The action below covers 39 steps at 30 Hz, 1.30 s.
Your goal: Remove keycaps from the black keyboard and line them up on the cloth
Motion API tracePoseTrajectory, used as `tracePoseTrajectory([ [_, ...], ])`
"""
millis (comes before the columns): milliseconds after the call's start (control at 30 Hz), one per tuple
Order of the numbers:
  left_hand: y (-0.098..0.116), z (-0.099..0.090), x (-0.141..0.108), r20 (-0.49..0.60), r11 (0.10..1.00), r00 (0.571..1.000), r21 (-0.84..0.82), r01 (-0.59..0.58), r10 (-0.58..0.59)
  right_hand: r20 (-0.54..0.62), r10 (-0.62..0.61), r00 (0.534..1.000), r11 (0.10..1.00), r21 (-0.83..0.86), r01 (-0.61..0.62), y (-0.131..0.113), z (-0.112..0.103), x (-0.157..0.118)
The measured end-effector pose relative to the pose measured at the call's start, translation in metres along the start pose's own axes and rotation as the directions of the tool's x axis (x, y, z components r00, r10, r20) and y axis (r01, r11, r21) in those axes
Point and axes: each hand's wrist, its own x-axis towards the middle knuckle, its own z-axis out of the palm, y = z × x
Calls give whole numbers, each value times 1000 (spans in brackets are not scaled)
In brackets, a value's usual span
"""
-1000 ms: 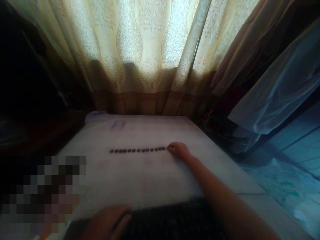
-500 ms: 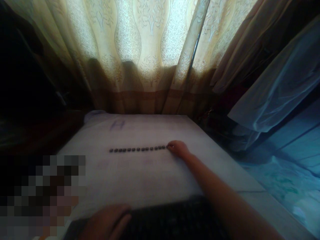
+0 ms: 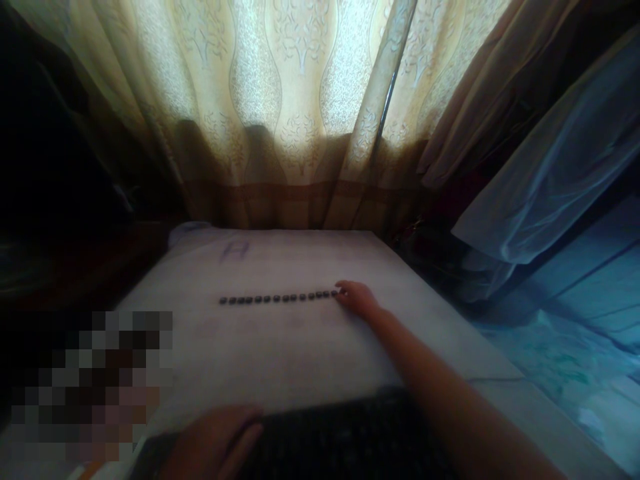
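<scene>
A row of small dark keycaps [image 3: 277, 299] runs from left to right across the white-covered table. At its right end is my right hand [image 3: 356, 297], with thumb and fingertips slightly apart beside the last keycap [image 3: 335, 293]. That hand holds nothing I can see. A black keyboard [image 3: 345, 433] lies along the near edge of the view, dark and blurred. My left hand [image 3: 215, 437] is at its left part, fingers along the far edge and thumb over the top, gripping it. My right forearm crosses over the keyboard's right end.
A purple H-shaped mark [image 3: 235, 251] shows on the table cover [image 3: 300, 360] behind the row. Patterned curtains [image 3: 300, 100] hang beyond the table. At right are hanging pale cloths [image 3: 545, 167] and a bluish plastic sheet [image 3: 560, 353]. A blurred-out patch covers the lower left.
My right thumb and fingertips have parted from the last keycap, which now shows more fully at the row's right end. My left hand and the keyboard stay in place.
</scene>
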Motion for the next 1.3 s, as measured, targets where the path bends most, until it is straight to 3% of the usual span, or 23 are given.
tracePoseTrajectory([
  [133,4,-2,1,30,1000,999,4,31,-31,-20,8,1000,1000,7,-8,0,-9,-15],
  [267,10,-7,3,81,999,996,23,24,-26,-20,-27,999,999,17,27,-14,-26,-46],
  [400,15,-11,4,107,998,994,57,4,-10,45,-156,987,986,65,153,-48,-52,-98],
  [533,19,-14,2,104,997,995,71,-21,13,224,-319,921,945,149,291,-88,-77,-161],
  [633,21,-14,0,103,996,995,84,-26,17,361,-296,884,955,96,281,-109,-78,-199],
  [733,21,-13,-3,109,993,994,110,-32,20,359,-182,915,981,9,192,-122,-63,-223],
  [933,25,-8,-11,137,974,985,186,-128,103,358,-62,932,998,7,64,-134,-45,-233],
  [1100,43,-4,-19,200,962,975,233,-145,98,295,-153,943,966,247,80,-121,-47,-230],
  [1200,50,-1,-22,234,957,967,246,-156,98,271,-157,950,904,427,28,-105,-46,-229],
  [1300,52,4,-24,251,953,961,246,-178,114,278,-60,959,749,647,-141,-83,-49,-228],
])
